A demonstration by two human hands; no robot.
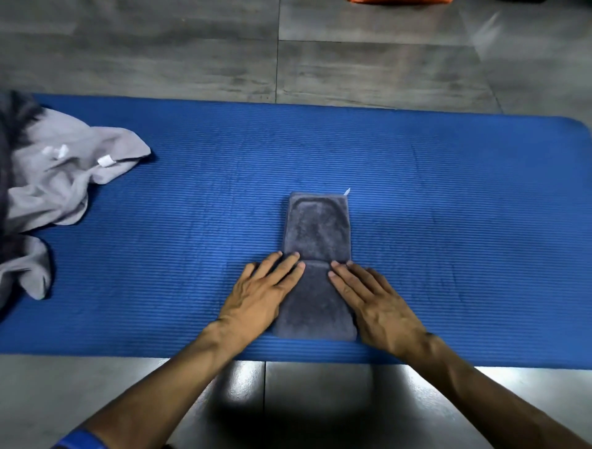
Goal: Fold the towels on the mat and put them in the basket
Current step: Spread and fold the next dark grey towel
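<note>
We see a dark grey towel folded into a narrow strip near the front edge of the blue mat, a crease across its middle; our left hand and right hand lie flat on its nearer half, fingers straight, pressing and gripping nothing. A crumpled pile of light grey towels sits at the mat's left edge; an orange object barely shows on the floor beyond the far edge

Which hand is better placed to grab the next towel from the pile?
Left. The left hand lies nearer the crumpled light grey towel at the mat's left end; the right hand would have to cross over.
</note>
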